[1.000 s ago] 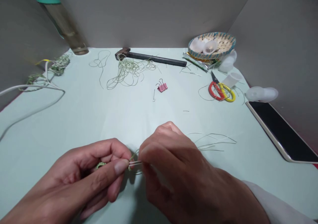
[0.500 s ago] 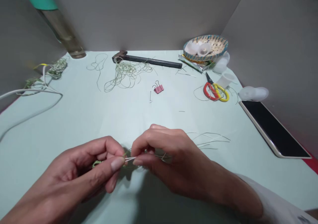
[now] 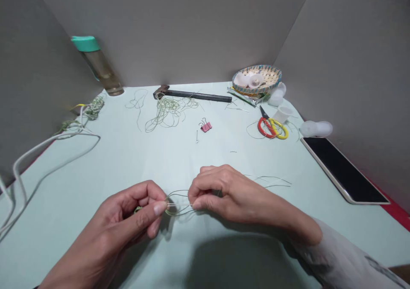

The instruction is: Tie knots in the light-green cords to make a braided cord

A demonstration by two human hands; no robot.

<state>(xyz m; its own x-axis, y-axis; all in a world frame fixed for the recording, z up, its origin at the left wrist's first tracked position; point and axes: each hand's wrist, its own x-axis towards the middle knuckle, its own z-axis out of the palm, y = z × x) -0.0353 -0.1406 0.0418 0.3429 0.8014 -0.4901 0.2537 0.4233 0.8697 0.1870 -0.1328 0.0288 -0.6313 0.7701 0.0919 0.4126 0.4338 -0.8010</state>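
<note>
My left hand (image 3: 134, 214) pinches a thin green-and-white thread (image 3: 177, 203) between thumb and forefinger, with a small green knotted bit showing inside the curled fingers. My right hand (image 3: 221, 193) pinches the same thread a short way to the right. Between the two hands the thread forms a small loop just above the pale green table (image 3: 179, 161). Loose ends of thread (image 3: 272, 180) trail on the table to the right of my right hand.
A tangle of thread (image 3: 168, 107), a hammer (image 3: 192, 95), a pink binder clip (image 3: 205, 126) and red-and-yellow scissors (image 3: 271, 126) lie farther back. A woven basket (image 3: 272, 75) stands back right, a phone (image 3: 342, 169) at right, a bottle (image 3: 99, 65) and white cable (image 3: 54, 144) at left.
My hands have drawn a little apart, opening a visible loop of thread between them. The head view has pulled back and tilted, so the bottle shows in full.
</note>
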